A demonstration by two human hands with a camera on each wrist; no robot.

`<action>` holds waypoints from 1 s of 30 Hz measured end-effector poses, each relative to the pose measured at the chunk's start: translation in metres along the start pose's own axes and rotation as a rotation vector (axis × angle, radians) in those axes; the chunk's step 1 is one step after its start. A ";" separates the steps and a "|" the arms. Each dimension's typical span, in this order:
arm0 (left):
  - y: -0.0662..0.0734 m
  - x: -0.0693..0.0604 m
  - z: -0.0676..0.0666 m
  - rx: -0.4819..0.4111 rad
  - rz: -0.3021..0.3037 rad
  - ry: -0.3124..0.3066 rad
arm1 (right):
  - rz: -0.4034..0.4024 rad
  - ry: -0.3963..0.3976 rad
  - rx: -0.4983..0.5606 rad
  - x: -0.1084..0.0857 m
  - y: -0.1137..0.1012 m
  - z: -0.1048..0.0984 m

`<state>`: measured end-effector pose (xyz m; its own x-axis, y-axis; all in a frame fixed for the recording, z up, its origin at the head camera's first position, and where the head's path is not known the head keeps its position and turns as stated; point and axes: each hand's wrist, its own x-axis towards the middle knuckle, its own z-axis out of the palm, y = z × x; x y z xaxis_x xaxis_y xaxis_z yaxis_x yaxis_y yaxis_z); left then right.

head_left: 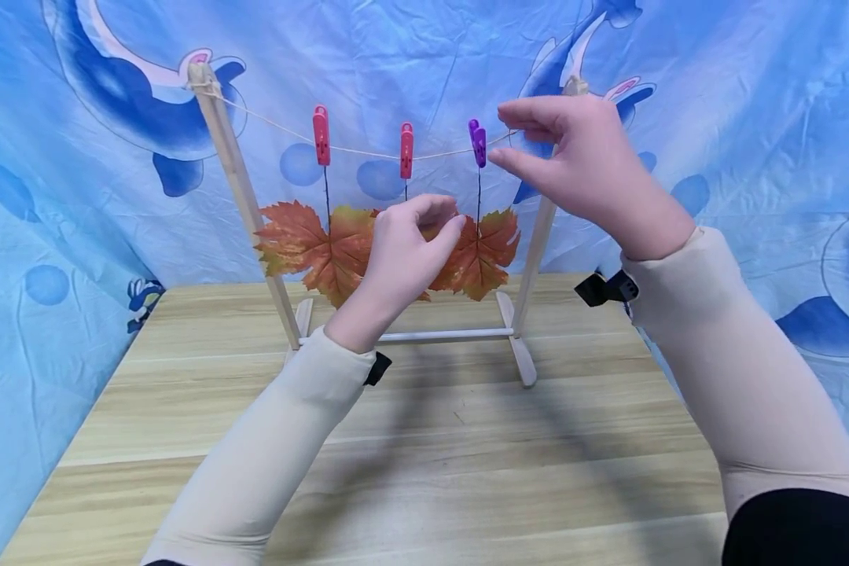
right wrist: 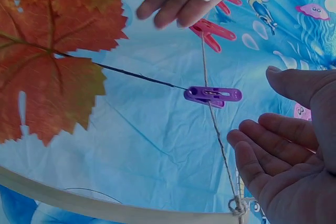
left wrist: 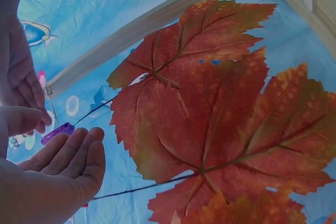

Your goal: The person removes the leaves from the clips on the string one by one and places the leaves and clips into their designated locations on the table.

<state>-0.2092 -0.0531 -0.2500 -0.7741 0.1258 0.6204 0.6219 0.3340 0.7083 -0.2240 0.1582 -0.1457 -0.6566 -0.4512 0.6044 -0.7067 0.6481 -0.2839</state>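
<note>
My right hand (head_left: 580, 157) is beside the purple clothespin (head_left: 479, 146), thumb and fingers spread apart with nothing between them. In the right wrist view a gap shows between that hand and the clothespin, which clips a leaf's dark stem to the string (right wrist: 222, 148). My left hand (head_left: 405, 250) hovers lower, before the middle leaf, its fingers loosely bent and holding nothing. Two red clothespins, one at left (head_left: 321, 136) and one in the middle (head_left: 406, 151), also sit on the string. Orange-red leaves hang below, one at left (head_left: 331, 255) and one at right (head_left: 483, 253); my left hand hides most of the middle one.
The string runs between two wooden posts, the left one (head_left: 237, 177) and the right one (head_left: 534, 248). A white rod (head_left: 446, 336) joins them low down, above the wood-grain table (head_left: 424, 472). Behind hangs a blue cloth (head_left: 403, 47) with cartoon sea animals.
</note>
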 end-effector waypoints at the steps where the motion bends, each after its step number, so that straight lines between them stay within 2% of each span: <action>1: 0.000 0.003 0.002 0.007 0.003 -0.002 | 0.010 -0.015 -0.010 0.002 -0.001 -0.001; 9: 0.001 0.022 0.009 0.060 0.017 -0.030 | 0.030 -0.096 -0.073 0.022 -0.002 -0.003; 20: -0.005 0.044 0.018 0.115 -0.058 -0.073 | 0.047 -0.185 -0.141 0.042 -0.002 -0.001; 30: -0.015 0.054 0.025 0.121 -0.025 -0.083 | 0.086 -0.280 -0.154 0.057 -0.001 0.001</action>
<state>-0.2629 -0.0278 -0.2356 -0.7992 0.1915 0.5697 0.5877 0.4477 0.6739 -0.2607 0.1312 -0.1122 -0.7740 -0.5285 0.3488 -0.6117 0.7663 -0.1962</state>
